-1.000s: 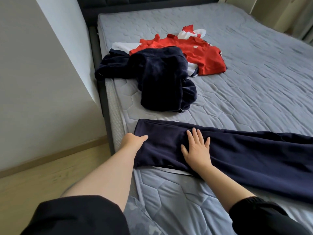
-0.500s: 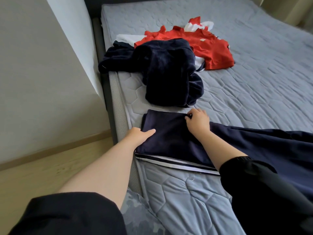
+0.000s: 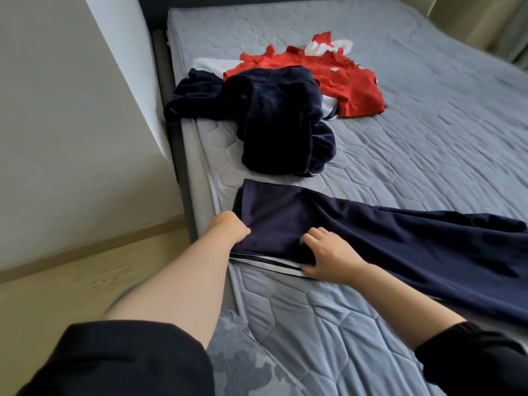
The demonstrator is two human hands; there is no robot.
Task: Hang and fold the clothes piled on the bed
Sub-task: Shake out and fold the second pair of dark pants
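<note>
Navy trousers [image 3: 371, 238] lie flat along the near edge of the bed [image 3: 428, 144]. Their long axis runs from the left-centre of the frame out past the right edge, and the end at left-centre is doubled over into a squarish panel. Both hands are at that folded end, so the free length stretches away to the right of them.

The left hand [image 3: 230, 228] butts against the panel's left edge. Its fingers are curled in and hidden behind its back, so I cannot tell whether it grips the cloth or only braces it. The right hand [image 3: 325, 260] is at the panel's lower edge, with bent fingers on top and the thumb down by the white stripe. It appears to pinch that near edge, and it is the hand nearer the unfolded length. The next fold probably means carrying cloth along the long axis, towards or from the right.

Half a second ago the right hand was at the panel's upper edge, and now it is at the lower one. A second ago it lay spread flat on the cloth, which was not yet doubled over. The left hand keeps its place.

In the upper centre of the frame, a dark navy garment [image 3: 280, 121] and a red shirt [image 3: 343, 81] wait unfolded.
</note>
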